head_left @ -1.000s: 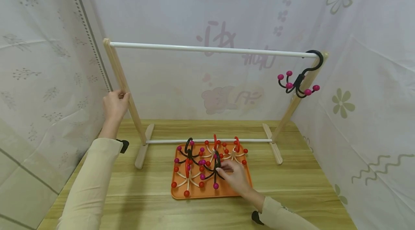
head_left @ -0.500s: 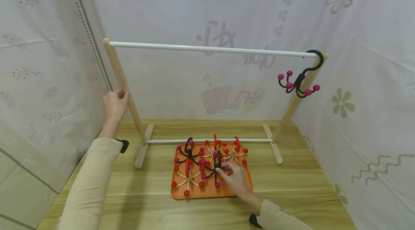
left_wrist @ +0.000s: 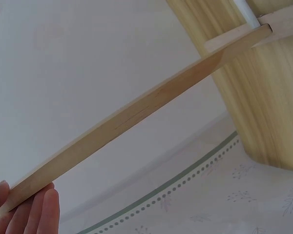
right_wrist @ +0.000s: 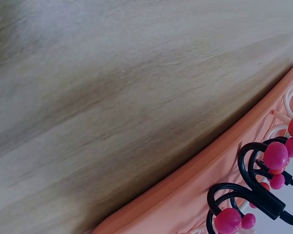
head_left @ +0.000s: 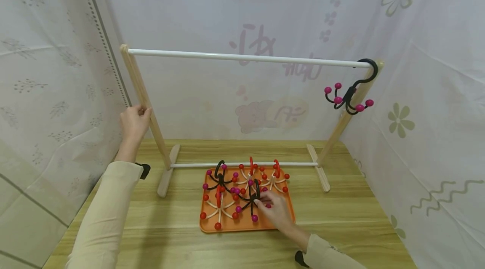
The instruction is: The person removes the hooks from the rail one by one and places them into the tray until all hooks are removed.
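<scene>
My left hand (head_left: 135, 123) grips the left wooden post (head_left: 137, 79) of a rack, partway up. In the left wrist view, thumb and fingers (left_wrist: 49, 212) lie on either side of that post (left_wrist: 127, 121). My right hand (head_left: 276, 210) pinches a black multi-arm hook hanger (head_left: 254, 197) with magenta ball tips, over the orange tray (head_left: 246, 226). The right wrist view shows this hanger (right_wrist: 266, 202) close over the tray's edge, while most of the hand is out of frame. Another black hanger (head_left: 221, 179) lies in the tray beside it.
Three hangers with red hooks and pale arms share the tray, one at front left (head_left: 219, 208). A white rail (head_left: 227, 56) tops the rack, with a black hanger (head_left: 350, 92) hung at its right end. A lower white bar (head_left: 197, 165) runs behind the tray.
The black hanger in my right hand has turned slightly, its hook leaning a little to the right. The neighbouring black hanger shifted slightly left. My left hand stays on the post.
</scene>
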### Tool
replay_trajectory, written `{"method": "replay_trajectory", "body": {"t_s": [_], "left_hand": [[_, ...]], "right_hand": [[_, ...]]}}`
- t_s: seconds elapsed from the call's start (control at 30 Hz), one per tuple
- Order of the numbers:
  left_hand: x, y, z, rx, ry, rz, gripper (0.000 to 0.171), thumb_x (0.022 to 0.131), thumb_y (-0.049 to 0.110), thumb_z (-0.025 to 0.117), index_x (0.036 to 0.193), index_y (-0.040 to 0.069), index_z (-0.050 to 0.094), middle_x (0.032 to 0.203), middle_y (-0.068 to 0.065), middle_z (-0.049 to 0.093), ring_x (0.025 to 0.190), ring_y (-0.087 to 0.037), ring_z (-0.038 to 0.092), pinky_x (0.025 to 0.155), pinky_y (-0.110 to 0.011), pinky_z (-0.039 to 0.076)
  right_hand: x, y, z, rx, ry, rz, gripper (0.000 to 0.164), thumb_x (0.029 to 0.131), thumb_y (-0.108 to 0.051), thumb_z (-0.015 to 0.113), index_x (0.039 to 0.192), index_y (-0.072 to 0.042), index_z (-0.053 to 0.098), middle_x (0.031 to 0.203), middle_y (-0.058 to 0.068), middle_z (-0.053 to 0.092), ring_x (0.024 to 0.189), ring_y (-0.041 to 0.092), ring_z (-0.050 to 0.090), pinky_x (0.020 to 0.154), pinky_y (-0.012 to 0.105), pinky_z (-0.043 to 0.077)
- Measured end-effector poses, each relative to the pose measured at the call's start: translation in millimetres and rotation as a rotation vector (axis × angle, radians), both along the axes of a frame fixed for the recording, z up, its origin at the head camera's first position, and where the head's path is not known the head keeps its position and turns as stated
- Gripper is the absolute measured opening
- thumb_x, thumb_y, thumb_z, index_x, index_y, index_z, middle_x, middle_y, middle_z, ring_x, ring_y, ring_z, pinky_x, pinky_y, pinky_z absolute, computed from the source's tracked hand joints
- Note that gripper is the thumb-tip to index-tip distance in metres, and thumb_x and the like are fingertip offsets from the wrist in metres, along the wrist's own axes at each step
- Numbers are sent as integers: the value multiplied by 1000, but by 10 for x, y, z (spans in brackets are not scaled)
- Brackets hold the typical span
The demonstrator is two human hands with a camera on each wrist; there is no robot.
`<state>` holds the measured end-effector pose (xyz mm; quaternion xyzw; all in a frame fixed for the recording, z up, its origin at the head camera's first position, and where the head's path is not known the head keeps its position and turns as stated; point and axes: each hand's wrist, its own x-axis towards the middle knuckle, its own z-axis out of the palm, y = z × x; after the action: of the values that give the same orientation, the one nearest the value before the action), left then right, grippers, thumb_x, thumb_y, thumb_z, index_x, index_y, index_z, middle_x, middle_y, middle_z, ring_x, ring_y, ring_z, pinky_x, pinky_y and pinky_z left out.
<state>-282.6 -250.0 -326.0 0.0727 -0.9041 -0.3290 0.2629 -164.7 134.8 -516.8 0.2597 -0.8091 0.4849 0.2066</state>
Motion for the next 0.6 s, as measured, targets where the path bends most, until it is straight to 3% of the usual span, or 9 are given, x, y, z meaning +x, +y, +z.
{"method": "replay_trajectory", "body": {"t_s": [0.3,0.6], "left_hand": [[11,9,12,9,-11,-4,32,93,18,44,97,-10,59,96,-29,59,89,-41,54,71,-48,43],[19,8,19,12,-18,1,32,93,19,44,96,-9,59,96,-28,59,88,-41,54,70,-47,43]], "right_hand": [[-36,71,-87,31,37,0,10,74,-5,71,78,-8,62,74,-4,63,64,6,59,56,16,47],[-7,67,-76,56,14,5,11,76,-12,70,80,-4,63,76,-4,62,65,5,59,55,17,47]]}}
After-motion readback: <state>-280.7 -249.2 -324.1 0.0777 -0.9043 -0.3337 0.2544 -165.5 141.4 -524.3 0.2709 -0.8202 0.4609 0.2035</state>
